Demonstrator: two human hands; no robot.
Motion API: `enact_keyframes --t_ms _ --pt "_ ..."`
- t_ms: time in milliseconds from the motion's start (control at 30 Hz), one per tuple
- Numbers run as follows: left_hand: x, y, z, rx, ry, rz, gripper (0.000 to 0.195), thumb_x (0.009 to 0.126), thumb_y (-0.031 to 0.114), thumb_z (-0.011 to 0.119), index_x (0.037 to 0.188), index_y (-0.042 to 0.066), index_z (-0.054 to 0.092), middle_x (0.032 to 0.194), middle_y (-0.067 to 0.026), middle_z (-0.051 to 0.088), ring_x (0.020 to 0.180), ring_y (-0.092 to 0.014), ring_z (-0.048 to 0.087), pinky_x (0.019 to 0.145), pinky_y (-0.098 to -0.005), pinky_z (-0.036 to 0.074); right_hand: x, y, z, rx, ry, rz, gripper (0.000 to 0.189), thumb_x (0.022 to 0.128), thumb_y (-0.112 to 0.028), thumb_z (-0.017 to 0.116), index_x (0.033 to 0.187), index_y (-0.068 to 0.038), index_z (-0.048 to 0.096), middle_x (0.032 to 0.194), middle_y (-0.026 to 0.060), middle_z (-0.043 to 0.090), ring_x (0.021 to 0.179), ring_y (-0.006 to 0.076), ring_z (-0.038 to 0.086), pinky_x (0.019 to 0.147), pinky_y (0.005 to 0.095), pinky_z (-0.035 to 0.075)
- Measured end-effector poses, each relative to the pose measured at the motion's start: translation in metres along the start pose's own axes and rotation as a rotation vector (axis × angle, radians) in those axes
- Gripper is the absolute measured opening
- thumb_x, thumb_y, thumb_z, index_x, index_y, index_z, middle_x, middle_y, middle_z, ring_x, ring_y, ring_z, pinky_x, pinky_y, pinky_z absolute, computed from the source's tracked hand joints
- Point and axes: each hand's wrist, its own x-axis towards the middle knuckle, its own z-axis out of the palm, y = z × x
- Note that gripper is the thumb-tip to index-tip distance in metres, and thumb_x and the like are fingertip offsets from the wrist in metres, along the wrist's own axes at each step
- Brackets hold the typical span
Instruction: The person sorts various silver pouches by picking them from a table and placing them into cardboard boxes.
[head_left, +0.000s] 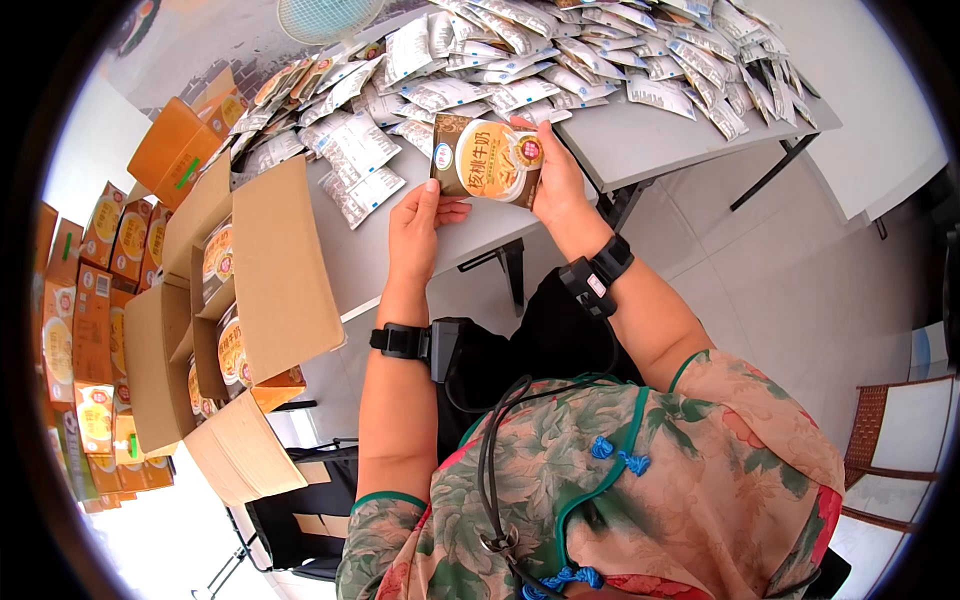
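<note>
A brown packet (484, 161) with a printed yellow bowl and writing on its front is held up over the grey table's front edge, face toward me. My right hand (561, 176) grips its right edge. At its lower left corner is my left hand (420, 221), the thumb at the corner and the other fingers below and behind. Just beyond the packet lies a large heap of silvery-white printed packets (517, 45), most with their backs up. To my left stands an open cardboard carton (281, 262) with dividers, holding similar brown and yellow packs (234, 349).
Several orange-brown printed boxes (94, 326) are stacked at the far left, and an open orange carton (172, 154) sits behind the cardboard one. A grey table (630, 150) extends right on black legs. A fan (330, 19) stands beyond the heap. Below left is a black fabric bin (300, 517).
</note>
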Motion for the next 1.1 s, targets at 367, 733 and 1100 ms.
enact_keyframes --t_ms 367,733,1100 --pt "0.002 -0.003 0.003 -0.061 0.233 0.108 0.037 0.097 0.028 0.041 0.096 -0.005 0.058 0.083 -0.012 0.063 0.072 -0.018 0.062 0.068 -0.0294 0.053 -0.003 0.004 0.004 -0.022 -0.078 -0.022 0.044 0.096 -0.032 0.042 0.12 0.004 0.048 0.116 0.0149 0.056 0.102 0.0212 0.058 0.089 0.0357 0.048" --pt "0.007 -0.002 -0.014 -0.26 0.56 0.295 0.034 0.096 0.029 0.044 0.089 -0.001 0.059 0.081 -0.003 0.062 0.069 -0.007 0.055 0.062 -0.0221 0.044 -0.014 -0.009 0.013 -0.563 -0.398 0.299 0.038 0.092 -0.024 0.051 0.119 0.003 0.052 0.105 0.009 0.062 0.091 0.0147 0.061 0.077 0.0307 0.054" --pt "0.009 -0.001 -0.008 -0.308 0.502 0.267 0.035 0.096 0.03 0.045 0.086 -0.001 0.058 0.079 -0.002 0.059 0.069 -0.008 0.052 0.063 -0.0242 0.044 -0.014 -0.001 0.017 -0.736 -0.579 0.289 0.038 0.094 -0.025 0.049 0.118 0.004 0.051 0.107 0.0054 0.06 0.096 0.0085 0.055 0.085 0.0234 0.043"
